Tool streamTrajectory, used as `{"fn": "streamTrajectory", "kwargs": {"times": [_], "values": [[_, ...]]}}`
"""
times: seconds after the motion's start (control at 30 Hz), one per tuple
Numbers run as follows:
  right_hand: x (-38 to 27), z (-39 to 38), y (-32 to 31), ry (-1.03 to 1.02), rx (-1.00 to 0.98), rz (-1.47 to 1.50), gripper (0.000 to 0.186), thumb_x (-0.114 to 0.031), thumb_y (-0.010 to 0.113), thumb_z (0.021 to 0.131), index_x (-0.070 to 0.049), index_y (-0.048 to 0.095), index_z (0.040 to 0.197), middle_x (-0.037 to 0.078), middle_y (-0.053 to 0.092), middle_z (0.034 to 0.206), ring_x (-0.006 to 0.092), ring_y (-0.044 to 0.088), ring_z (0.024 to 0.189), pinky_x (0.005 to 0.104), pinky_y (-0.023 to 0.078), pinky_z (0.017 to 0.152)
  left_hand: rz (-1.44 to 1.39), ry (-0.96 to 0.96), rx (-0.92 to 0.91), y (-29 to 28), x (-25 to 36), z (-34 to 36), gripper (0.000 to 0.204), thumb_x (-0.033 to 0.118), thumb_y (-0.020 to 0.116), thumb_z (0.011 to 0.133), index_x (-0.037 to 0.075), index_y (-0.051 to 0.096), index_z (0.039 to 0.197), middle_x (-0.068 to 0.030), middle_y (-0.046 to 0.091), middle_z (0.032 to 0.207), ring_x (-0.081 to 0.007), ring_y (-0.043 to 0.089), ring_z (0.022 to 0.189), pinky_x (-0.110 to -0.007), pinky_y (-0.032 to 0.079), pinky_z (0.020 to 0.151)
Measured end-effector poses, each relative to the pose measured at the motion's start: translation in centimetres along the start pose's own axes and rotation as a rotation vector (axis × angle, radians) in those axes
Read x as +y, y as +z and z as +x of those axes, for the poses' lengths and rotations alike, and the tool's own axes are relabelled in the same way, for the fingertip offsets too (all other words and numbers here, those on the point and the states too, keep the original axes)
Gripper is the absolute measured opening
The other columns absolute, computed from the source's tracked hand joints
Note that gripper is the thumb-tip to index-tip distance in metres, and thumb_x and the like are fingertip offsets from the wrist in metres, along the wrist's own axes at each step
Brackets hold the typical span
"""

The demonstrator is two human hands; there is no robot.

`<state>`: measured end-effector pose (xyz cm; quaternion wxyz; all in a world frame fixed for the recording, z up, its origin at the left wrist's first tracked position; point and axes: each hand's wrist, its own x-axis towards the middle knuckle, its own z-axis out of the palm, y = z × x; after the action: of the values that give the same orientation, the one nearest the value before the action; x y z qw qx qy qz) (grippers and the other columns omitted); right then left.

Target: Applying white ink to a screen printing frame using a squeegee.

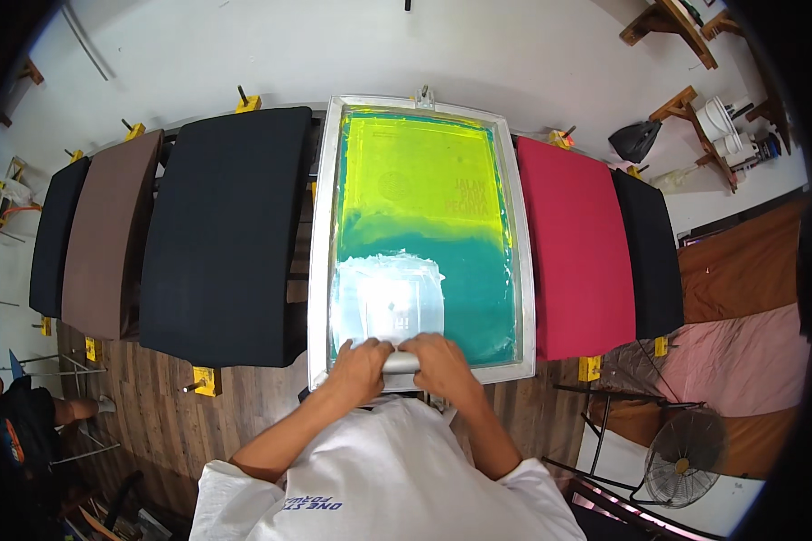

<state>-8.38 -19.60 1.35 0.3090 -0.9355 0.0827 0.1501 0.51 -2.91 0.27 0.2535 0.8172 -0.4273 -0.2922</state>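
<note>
An aluminium-framed printing screen point(523, 298) lies in front of me, its surface yellow-green at the far half and teal nearer, with faint lettering. A patch of white ink point(388, 293) covers its near left part. Both my left hand point(361, 370) and my right hand point(438, 368) are closed on a silver squeegee point(401, 362) at the screen's near edge, side by side, fingers curled over it. The squeegee's blade is hidden.
Fabric-covered boards, black point(216, 234), brown point(104, 234) and red point(573, 252), flank the screen on yellow clamps point(206, 380). A standing fan point(681, 464) is at lower right, wall shelves point(722, 144) at upper right. Another person's leg point(81, 410) shows at the left.
</note>
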Motion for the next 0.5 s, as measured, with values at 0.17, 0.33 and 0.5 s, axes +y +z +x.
{"fn": "streamTrajectory", "kwargs": {"times": [0.17,0.33,0.5], "values": [[0.6,6.0,-3.0,-0.015,0.109,-0.141,0.037,0.001,0.065,0.066,-0.009,0.068,0.102,0.014,0.066,0.094,0.0353,0.063,0.093,0.0466,0.051,0.078,0.062,0.030,0.188,-2.8,-2.1,5.7,0.037,-0.006,0.063,0.065,0.004,0.067,0.101,-0.0206,0.066,0.092,-0.0403,0.064,0.086,-0.047,0.051,0.080],[2.0,6.3,-1.1,-0.099,0.229,-0.092,0.047,0.007,0.066,0.061,-0.007,0.063,0.106,0.013,0.061,0.103,0.0359,0.057,0.099,0.0427,0.050,0.082,0.106,0.047,0.252,-1.1,-2.5,5.3,0.037,-0.007,0.059,0.073,0.003,0.061,0.108,-0.0189,0.063,0.107,-0.0362,0.061,0.103,-0.055,0.040,0.098],[0.1,-0.9,2.9,-0.048,0.206,-0.063,0.062,0.008,0.066,0.059,-0.006,0.059,0.119,0.014,0.055,0.120,0.0347,0.051,0.113,0.0441,0.046,0.091,0.214,0.071,0.216,3.5,-1.1,-1.2,0.042,-0.002,0.060,0.076,0.002,0.056,0.119,-0.0191,0.057,0.125,-0.0314,0.057,0.117,-0.053,0.035,0.106]]}}
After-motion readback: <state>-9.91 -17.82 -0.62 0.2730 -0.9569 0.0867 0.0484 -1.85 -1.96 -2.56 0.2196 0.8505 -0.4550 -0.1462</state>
